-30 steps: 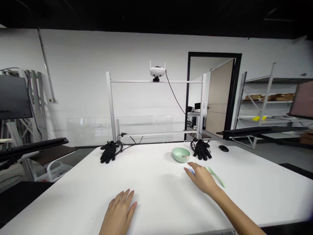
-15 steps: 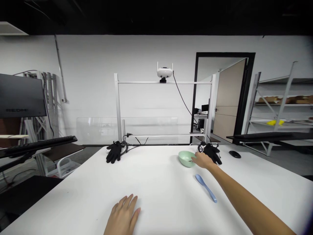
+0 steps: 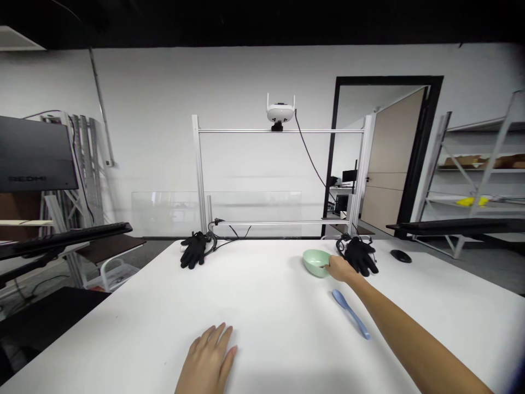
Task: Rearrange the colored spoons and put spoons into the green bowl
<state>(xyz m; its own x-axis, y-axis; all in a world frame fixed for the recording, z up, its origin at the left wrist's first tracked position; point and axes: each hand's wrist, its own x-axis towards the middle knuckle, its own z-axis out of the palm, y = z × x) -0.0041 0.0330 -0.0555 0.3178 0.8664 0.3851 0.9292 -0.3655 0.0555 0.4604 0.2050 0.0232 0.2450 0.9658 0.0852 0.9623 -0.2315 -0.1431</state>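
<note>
My right hand (image 3: 340,268) reaches forward, its fingertips at the right rim of a pale green bowl (image 3: 312,264). I cannot tell whether those fingers grip the rim. Just beyond my hand lies a black glove (image 3: 361,257), with a cable at its cuff. A blue plastic spoon (image 3: 350,314) lies on the white table (image 3: 123,323), below and apart from my right hand. My left hand (image 3: 207,355) rests flat near the table's front edge, fingers apart, touching nothing but the tabletop.
A second black glove (image 3: 192,250) with a cable lies at the table's far left. A black mouse (image 3: 401,255) sits at the far right. An aluminium frame (image 3: 279,130) carrying a white camera (image 3: 280,113) stands behind the table, and black keyboards (image 3: 61,236) flank it.
My right hand has moved forward from above the spoon's head to the bowl's rim. The spoon now lies uncovered. My left hand has stayed in place on the table.
</note>
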